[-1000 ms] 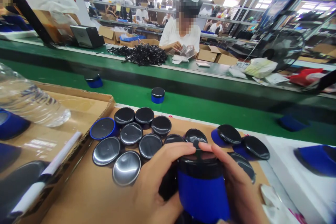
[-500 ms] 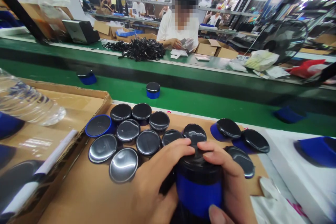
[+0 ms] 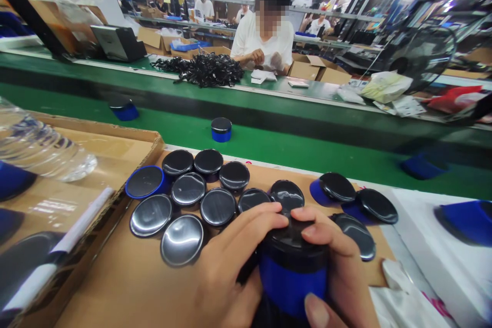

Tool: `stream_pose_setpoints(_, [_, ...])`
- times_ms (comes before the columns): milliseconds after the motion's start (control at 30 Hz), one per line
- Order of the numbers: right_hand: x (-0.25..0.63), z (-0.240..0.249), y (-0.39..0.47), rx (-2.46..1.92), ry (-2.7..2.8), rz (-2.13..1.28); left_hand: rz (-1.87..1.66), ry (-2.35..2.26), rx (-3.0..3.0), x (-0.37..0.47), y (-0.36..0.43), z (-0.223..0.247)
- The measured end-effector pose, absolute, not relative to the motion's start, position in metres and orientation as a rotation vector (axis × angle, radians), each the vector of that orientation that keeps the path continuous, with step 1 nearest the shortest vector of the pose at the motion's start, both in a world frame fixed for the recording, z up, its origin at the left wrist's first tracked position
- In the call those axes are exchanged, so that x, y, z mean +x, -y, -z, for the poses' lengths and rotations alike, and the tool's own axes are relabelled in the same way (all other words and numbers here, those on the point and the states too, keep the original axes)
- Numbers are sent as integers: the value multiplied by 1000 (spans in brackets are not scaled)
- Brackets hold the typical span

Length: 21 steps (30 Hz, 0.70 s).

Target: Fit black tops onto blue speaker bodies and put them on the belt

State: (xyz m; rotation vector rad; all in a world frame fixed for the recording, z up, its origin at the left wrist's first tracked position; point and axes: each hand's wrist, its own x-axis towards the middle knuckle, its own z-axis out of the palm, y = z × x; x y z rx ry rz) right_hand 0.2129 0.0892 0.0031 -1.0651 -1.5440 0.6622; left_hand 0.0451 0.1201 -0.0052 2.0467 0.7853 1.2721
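Note:
A blue jar with a shiny black lid is between my two hands, upright, close to the camera. My left hand wraps its left side, fingertips on the lid's top. From the right, my right hand grips it, fingers over the lid and thumb against the blue wall. The jar's lower end is partly hidden. Just beyond my hands stands a black-lidded jar. To the left, several black-topped jars are grouped on the cardboard, one showing a blue rim. More jars sit to the right.
A green conveyor belt carries spaced blue jars. At left is a cardboard tray with a plastic bottle; at right, white foam. Across the belt a person works beside a black pile.
The jars on the belt have shifted slightly left. My hands keep nearly the same hold on the jar. The person opposite has raised their hands a little.

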Motion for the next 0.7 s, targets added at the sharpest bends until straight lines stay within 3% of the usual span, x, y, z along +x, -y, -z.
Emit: stream_pose_setpoints(700, [207,-8,-93,-1097,1475,-638,-1187,-771,2090,42,-124,5])
